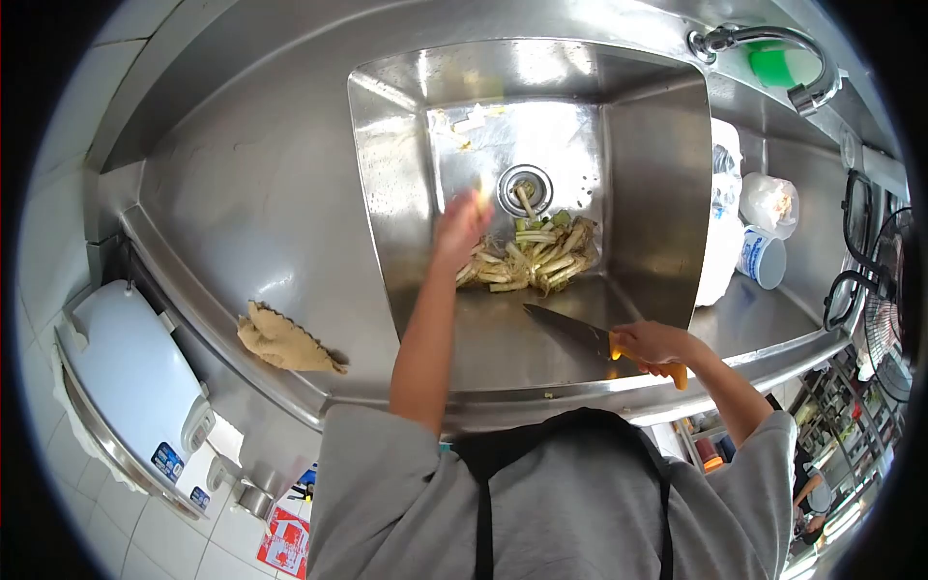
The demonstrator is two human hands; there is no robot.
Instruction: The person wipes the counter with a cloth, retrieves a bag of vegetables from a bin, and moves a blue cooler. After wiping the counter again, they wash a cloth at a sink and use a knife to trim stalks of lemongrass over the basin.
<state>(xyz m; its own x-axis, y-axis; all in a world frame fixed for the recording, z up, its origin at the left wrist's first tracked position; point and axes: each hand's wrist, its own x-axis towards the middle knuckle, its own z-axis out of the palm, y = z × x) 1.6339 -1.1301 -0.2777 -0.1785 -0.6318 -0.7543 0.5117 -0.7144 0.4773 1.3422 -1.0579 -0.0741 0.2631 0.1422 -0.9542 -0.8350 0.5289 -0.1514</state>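
Knife [568,330] in hand, pale stalks [543,263] heaped in the sink [650,145].
The right hand [653,344] is closed around the knife's orange handle; beyond the blade, the stalks lie tangled, whitish with brown roots and touches of green; past them, the left hand [461,230] blurs near the drain [542,184], its grip impossible to tell.

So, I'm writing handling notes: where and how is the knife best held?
Likely by the yellow handle, coming from the near right: its butt end points that way, away from the pointed blade, which slants left over the sink. The right grip is wrapped round the handle.
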